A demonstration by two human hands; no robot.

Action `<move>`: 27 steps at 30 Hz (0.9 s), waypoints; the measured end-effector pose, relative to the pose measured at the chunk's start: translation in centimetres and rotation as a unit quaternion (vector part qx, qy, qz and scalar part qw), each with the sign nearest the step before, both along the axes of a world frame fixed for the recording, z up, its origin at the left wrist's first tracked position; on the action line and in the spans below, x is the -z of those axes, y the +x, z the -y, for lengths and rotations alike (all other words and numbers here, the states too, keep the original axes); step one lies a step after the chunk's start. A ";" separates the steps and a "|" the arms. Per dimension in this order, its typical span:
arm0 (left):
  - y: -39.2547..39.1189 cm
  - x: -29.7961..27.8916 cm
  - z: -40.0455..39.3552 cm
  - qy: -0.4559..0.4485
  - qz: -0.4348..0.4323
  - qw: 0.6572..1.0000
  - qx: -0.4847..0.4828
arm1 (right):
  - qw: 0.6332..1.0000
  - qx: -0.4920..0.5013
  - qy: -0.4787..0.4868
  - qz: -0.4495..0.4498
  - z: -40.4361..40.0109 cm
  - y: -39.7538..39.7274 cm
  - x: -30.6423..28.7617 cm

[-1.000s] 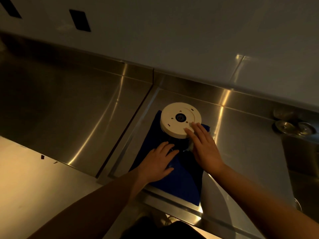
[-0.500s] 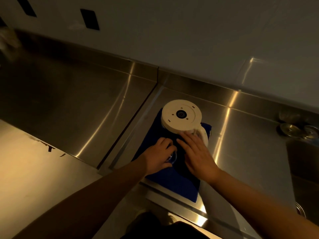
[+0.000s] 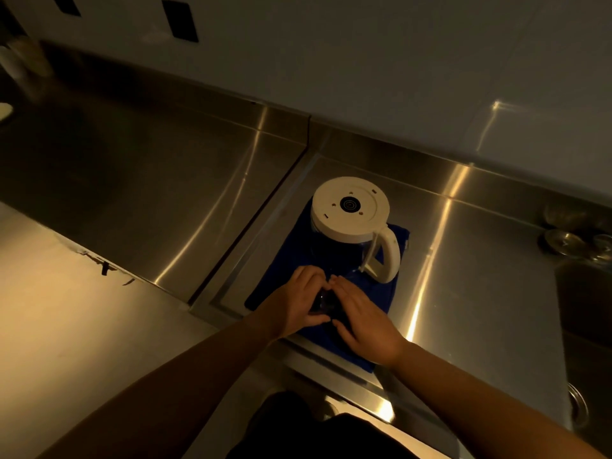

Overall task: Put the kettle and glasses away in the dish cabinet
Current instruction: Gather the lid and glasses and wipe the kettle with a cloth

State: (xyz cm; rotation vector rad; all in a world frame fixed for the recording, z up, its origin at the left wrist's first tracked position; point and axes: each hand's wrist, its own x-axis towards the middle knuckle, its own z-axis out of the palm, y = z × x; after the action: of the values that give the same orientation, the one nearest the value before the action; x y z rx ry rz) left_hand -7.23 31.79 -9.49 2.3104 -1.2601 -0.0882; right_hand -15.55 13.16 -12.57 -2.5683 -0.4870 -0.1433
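A glass kettle (image 3: 349, 207) stands upside down on a blue cloth (image 3: 284, 260), its white base up and its white handle pointing right. In front of it a small clear glass (image 3: 323, 303) shows dimly between my two hands. My left hand (image 3: 294, 306) curls round the glass from the left. My right hand (image 3: 367, 323) lies against its right side with fingers fairly straight. Most of the glass is hidden by the hands.
The cloth lies on a recessed steel drainboard (image 3: 463, 276). A sink basin (image 3: 583, 309) opens at the right, with small metal fittings (image 3: 563, 241) behind it. Steel counter (image 3: 132, 180) spreads to the left. A pale wall with dark outlets (image 3: 180, 19) runs behind.
Both hands drew back from the kettle toward me and closed in on the glass. The left hand went from flat on the cloth to curled round the glass.
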 end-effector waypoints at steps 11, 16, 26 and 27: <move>2.1 0.0 -1.4 0.124 0.157 0.978 0.066 | 0.999 0.036 0.007 0.029 -2.4 0.8 0.8; 2.9 2.1 -1.2 0.257 0.159 0.953 -0.001 | 0.999 0.025 -0.025 0.030 -3.6 1.6 0.9; 3.0 3.9 -2.8 0.238 0.090 0.966 -0.037 | 0.997 0.006 -0.081 -0.004 -4.4 3.1 0.7; 3.0 3.9 -3.0 0.232 0.087 0.968 -0.034 | 0.997 0.006 -0.081 -0.008 -4.3 3.2 0.6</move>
State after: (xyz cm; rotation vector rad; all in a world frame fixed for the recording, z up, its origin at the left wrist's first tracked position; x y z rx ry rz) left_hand -4.21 34.74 -13.42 2.8124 -1.3558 -0.1753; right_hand -12.33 17.45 -13.14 -2.7281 -0.4950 -0.0912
